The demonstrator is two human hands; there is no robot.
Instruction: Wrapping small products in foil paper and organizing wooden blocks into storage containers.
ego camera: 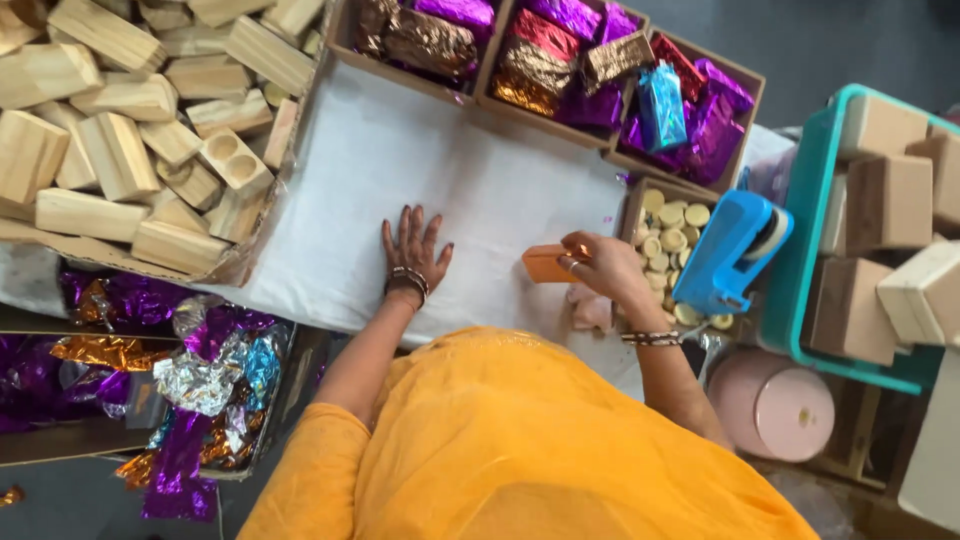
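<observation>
Orange block (545, 264) gripped in right hand (605, 268) above white cloth (480, 190), left hand (412, 250) flat and empty on it, tray of pale discs (672, 225) and blue tape dispenser (730, 250) just right, wooden blocks (130, 130) far left.
</observation>
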